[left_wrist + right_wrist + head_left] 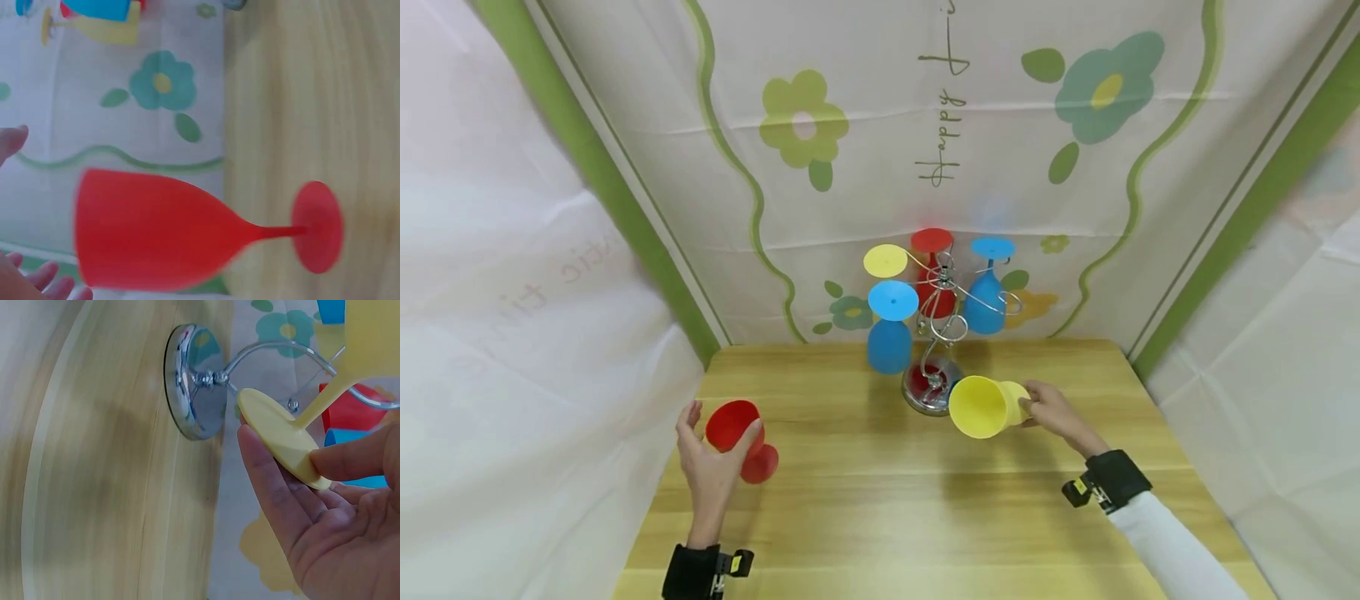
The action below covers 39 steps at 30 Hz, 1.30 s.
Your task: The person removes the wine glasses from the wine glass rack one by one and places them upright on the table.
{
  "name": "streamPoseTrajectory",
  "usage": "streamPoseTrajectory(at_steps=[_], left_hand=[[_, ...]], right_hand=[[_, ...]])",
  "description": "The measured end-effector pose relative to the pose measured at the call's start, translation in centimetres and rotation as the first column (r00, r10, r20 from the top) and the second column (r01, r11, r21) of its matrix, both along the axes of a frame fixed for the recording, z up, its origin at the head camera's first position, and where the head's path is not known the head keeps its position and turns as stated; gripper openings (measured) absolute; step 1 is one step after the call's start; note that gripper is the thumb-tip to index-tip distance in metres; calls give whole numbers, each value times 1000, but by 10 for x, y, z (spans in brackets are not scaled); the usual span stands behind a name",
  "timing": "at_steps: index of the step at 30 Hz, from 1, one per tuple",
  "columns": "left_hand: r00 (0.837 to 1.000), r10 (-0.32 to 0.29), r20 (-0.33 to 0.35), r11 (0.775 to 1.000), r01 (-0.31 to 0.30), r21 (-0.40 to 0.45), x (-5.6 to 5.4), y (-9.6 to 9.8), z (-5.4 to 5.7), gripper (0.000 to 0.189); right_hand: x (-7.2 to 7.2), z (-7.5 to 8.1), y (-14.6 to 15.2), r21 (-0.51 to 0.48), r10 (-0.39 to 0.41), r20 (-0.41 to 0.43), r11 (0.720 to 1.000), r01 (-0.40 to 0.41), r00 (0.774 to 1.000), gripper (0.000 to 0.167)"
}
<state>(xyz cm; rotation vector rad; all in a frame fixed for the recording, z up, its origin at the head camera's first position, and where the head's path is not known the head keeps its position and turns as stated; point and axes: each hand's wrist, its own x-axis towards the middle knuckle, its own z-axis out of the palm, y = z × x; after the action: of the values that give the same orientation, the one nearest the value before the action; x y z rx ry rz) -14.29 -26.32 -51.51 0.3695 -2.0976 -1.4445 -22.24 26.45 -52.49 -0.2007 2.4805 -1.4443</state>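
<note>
A red plastic goblet (760, 463) appears to stand upright near the table's left edge. My left hand (711, 467) is around its bowl with thumb and fingers spread; in the left wrist view they are apart from the goblet (156, 231). On the other side, my right hand (1054, 410) pinches a yellow goblet (987, 407) by its foot (275, 437), thumb on one face and fingers on the other. That goblet is tilted, its mouth towards the head camera. Beside it stands a chrome glass rack (942, 329).
Upside down on the rack hang a yellow goblet (885, 261), a red goblet (932, 240), a front blue goblet (891, 342) and a right blue goblet (985, 304). Printed cloth (880, 133) walls the wooden table (865, 517) at the back and both sides.
</note>
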Motion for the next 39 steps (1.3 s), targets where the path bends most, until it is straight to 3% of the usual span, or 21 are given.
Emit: streamPoseTrajectory(at_steps=[5, 9, 11, 15, 17, 21, 25, 28, 34, 39], left_hand=[[993, -85, -86, 989, 74, -127, 3, 29, 24, 89], [971, -232, -67, 952, 212, -223, 4, 55, 30, 88], [949, -315, -22, 925, 301, -231, 3, 69, 28, 88], [889, -452, 70, 871, 457, -179, 2, 94, 22, 89], [860, -501, 97, 847, 510, -151, 3, 104, 21, 90], [809, -581, 89, 801, 588, -113, 5, 121, 24, 95], [763, -643, 67, 759, 646, -82, 3, 132, 29, 102], [739, -672, 35, 737, 673, -65, 2, 138, 29, 107], [711, -700, -68, 714, 698, -46, 4, 148, 21, 104], [699, -711, -80, 703, 711, -32, 9, 154, 17, 97]], right_hand=[[2, 5, -20, -32, -6, 13, 999, 6, 1000, 36], [2, 9, -38, -51, -15, 9, 999, 16, 1000, 38], [1, 10, -46, -64, -13, 3, 998, 14, 1000, 39], [1, 12, -63, -97, -12, -3, 995, 12, 1000, 38], [2, 11, -71, -112, 6, -8, 994, -7, 1000, 37], [3, 7, -84, -133, 34, -18, 991, -36, 999, 37], [4, 5, -97, -144, 42, -11, 989, -43, 999, 35], [5, 3, -107, -154, 56, 1, 987, -55, 998, 35], [7, -4, -121, -185, 91, 15, 979, -87, 996, 36], [9, -10, -128, -167, 103, 23, 981, -97, 994, 36]])
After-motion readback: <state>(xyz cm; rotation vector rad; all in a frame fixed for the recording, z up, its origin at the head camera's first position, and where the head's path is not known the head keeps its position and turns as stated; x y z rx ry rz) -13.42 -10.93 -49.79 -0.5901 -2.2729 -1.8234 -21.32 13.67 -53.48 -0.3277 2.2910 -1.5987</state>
